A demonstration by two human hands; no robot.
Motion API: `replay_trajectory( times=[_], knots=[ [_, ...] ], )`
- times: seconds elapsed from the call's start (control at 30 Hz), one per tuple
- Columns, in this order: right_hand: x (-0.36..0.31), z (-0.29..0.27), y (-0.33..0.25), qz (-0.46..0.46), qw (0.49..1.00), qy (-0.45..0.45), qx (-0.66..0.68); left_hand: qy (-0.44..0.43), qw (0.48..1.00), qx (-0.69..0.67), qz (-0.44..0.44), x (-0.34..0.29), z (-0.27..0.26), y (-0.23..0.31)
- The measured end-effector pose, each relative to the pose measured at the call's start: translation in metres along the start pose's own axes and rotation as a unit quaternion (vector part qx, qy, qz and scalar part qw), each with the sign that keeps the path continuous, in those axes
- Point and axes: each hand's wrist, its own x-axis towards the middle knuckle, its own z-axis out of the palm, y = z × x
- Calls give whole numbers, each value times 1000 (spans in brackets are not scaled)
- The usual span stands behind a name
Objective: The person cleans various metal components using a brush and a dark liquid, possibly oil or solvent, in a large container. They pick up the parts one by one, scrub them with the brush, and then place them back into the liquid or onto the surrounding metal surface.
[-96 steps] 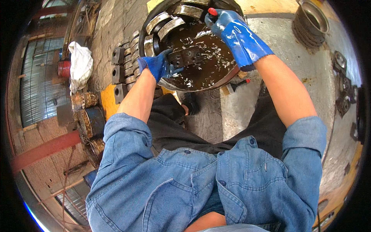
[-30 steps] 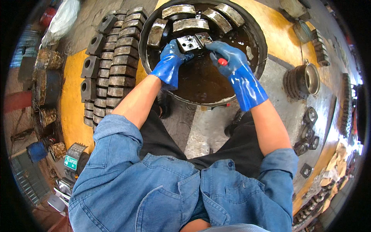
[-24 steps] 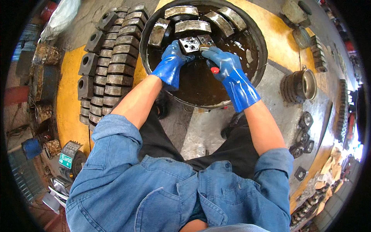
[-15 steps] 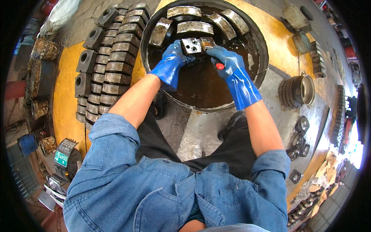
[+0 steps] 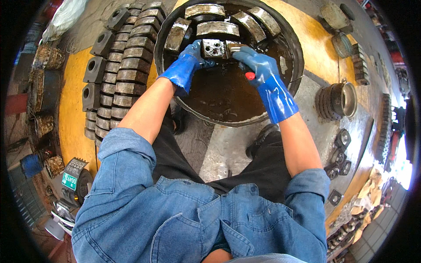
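Filling the foreground, a person point(image 5: 188, 219) in rolled denim sleeves point(image 5: 127, 149) reaches into a round black basin point(image 5: 299, 65) holding dark brown liquid point(image 5: 228, 98). Beyond the left forearm, long rows of metal segments point(image 5: 131, 76) stand packed side by side; along the basin's far side sit curved metal pieces point(image 5: 218, 29). The blue-gloved left hand point(image 5: 192, 53) has its fingers clamped on the left end of a drilled metal block point(image 5: 213, 48), held inside the basin just on the near side of the curved pieces. The blue-gloved right hand point(image 5: 261, 65) has its fingers closed around a red-tipped tool point(image 5: 250, 76), the red end poking out below the palm. The tool's other end partly covers the block's right end; whether they touch is hard to make out. The block's underside is hidden, the glove conceals most of the tool, and the upper edge cuts off the basin's far rim.
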Motion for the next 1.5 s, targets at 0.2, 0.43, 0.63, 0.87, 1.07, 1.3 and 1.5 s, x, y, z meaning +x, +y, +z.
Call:
replay_trajectory(
  times=[0.2, 0.43, 0.63, 0.87, 1.07, 1.3, 1.5],
  knots=[
    [1, -3, -7, 29, 998, -15, -46, -10, 1000, -16, 25, 5, -1, -2],
    [0, -4, -3, 36, 998, -28, -35, -23, 999, -29, 8, 6, 2, -1],
    [-2, -9, -8, 39, 999, -22, -25, -39, 998, -56, 19, 0, -6, 13],
    [4, -12, -21, 42, 998, -48, 28, -29, 1000, -4, 10, 9, 1, -6],
    [7, -12, -24, 24, 997, 43, 64, -26, 1000, -7, -4, -5, -8, 17],
    [25, 11, -31, 4, 998, 46, 53, -14, 999, 24, -27, -5, -7, 9],
    [20, 13, -29, 22, 999, 6, 39, -21, 998, 40, -41, -9, -9, 23]
  ],
)
